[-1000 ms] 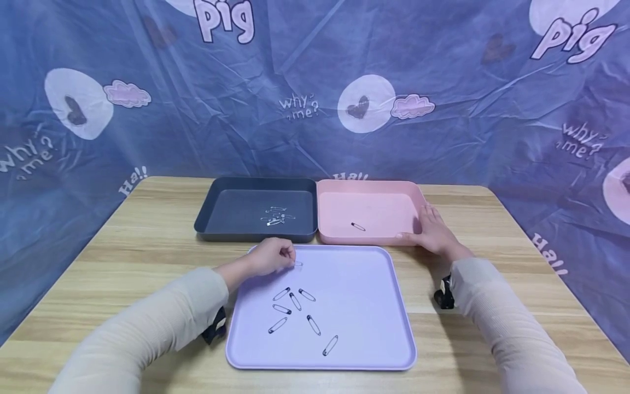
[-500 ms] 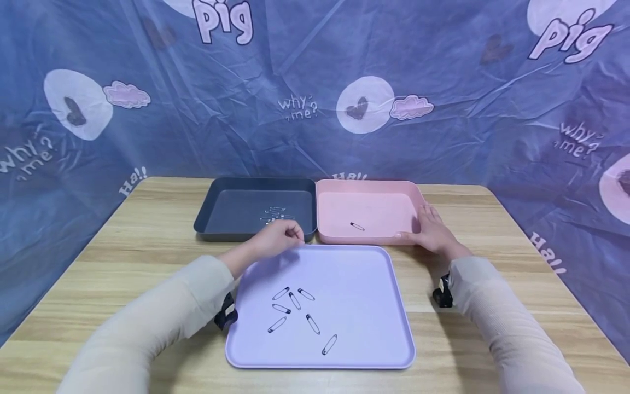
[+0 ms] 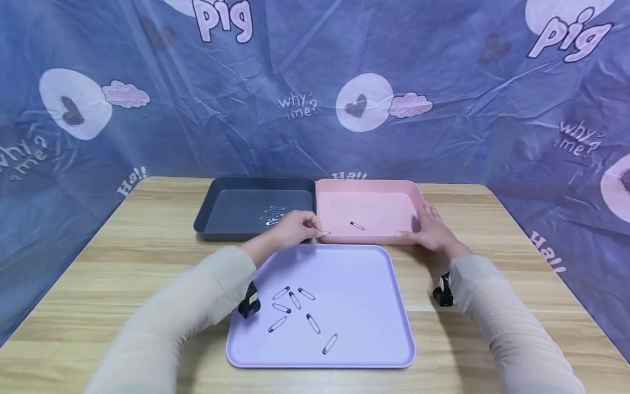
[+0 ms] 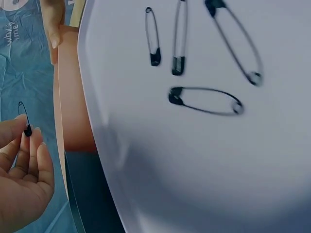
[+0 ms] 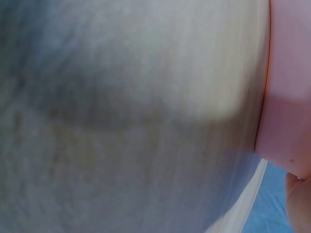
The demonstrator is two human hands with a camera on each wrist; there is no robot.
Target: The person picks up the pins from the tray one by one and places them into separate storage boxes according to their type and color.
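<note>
The left hand (image 3: 294,229) hangs over the near edge where the dark grey tray (image 3: 231,210) meets the pink tray (image 3: 369,189), thumb and fingertips pinched on a safety pin (image 3: 325,233). The pin sticks out to the right of the fingertips, just over the near left corner of the pink tray. In the left wrist view it (image 4: 24,120) is a thin wire loop with a small black cap, the cap nipped between thumb and forefinger and the wire standing up from it.

The right hand (image 3: 433,230) lies flat with fingers straight against the right near corner of the pink tray, holding nothing.

One black-capped pin (image 3: 357,226) lies alone on the pink tray's floor, to the right of the held one and apart from it. A small heap of silver pins (image 3: 273,215) sits in the dark grey tray, just beyond the left hand. Nearer, on the lilac tray (image 3: 354,273), six black-capped pins (image 3: 295,309) lie scattered, well apart from both hands. All three trays rest on the wooden surface (image 3: 147,241).
</note>
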